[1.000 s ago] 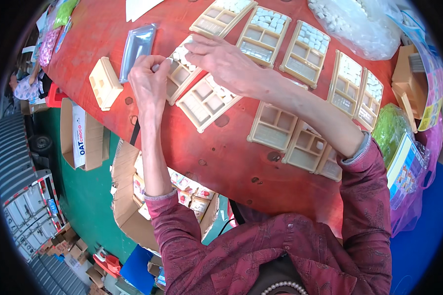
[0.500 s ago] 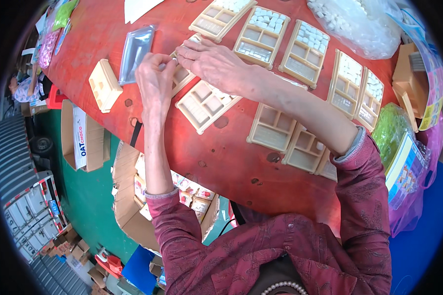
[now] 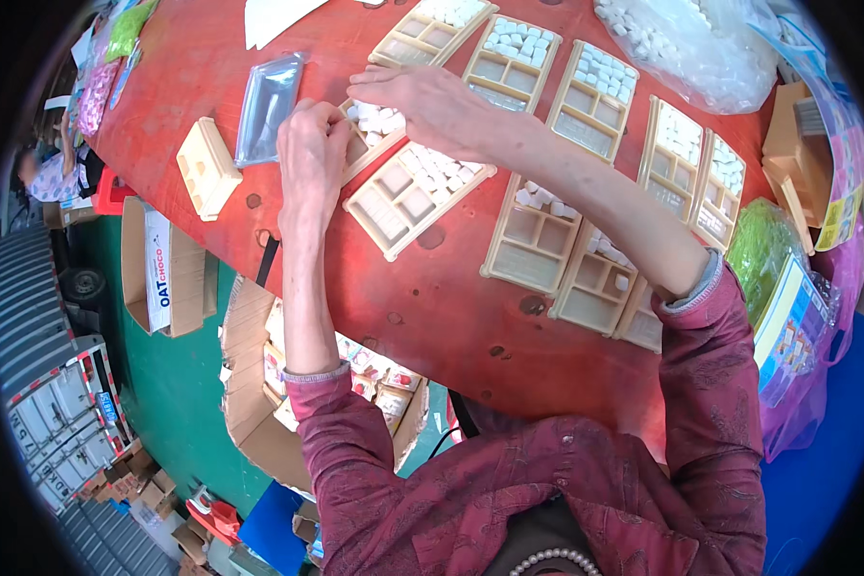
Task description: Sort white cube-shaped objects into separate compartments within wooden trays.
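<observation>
A cream compartment tray (image 3: 357, 152) lies at a slant under my hands, with small white pieces (image 3: 378, 119) in its far section. My left hand (image 3: 309, 154) is at the tray's left edge, its fingers curled together. Whatever they pinch is hidden. Over the tray's far right side, my right hand (image 3: 430, 108) stretches its fingers flat, its palm down. Just nearer to me, a second cream tray (image 3: 386, 213) holds white pieces in its far right section; its other sections show no pieces.
More part-filled trays (image 3: 586, 130) stand across the red table (image 3: 432, 317). Left lie an upturned cream tray (image 3: 207, 171) and a clear plastic cover (image 3: 267, 110). A bag of white pieces (image 3: 696, 48) sits far right. Below the table edge stands an open carton (image 3: 245, 403) with small packets.
My right hand has shifted slightly up and right, uncovering white pieces in the tray beneath. My left hand has turned and moved a little right, its fingers still curled.
</observation>
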Available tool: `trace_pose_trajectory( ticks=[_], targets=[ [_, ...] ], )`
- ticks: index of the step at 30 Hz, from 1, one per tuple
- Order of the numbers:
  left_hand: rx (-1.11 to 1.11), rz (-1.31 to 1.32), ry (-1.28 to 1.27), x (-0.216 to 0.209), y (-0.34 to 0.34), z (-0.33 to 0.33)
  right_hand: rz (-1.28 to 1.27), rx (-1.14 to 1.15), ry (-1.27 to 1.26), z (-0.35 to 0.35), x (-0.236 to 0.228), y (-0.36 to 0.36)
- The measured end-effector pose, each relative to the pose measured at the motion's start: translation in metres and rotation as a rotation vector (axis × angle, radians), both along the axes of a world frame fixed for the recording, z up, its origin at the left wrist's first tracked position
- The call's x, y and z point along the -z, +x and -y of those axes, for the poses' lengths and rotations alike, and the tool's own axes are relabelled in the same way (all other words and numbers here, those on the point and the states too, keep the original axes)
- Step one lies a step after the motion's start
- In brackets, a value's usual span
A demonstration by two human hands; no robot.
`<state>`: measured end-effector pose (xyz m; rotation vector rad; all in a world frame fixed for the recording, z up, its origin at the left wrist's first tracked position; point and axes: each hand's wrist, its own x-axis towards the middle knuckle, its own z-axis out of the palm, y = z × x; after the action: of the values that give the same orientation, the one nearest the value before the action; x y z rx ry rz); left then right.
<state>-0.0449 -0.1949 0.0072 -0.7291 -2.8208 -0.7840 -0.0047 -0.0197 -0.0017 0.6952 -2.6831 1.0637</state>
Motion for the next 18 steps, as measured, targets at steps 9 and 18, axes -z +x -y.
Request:
trace_pose_trajectory(
  ticks=[9,18],
  targets=[
    [-0.184,0.271,0.328,0.007,-0.007,0.009,-0.353,0.035,0.309,0.011,0.028,0.004],
    [-0.098,0.065,0.159,0.001,-0.014,-0.010,-0.123,-0.028,0.398,0.011,0.015,0.007]
  ],
)
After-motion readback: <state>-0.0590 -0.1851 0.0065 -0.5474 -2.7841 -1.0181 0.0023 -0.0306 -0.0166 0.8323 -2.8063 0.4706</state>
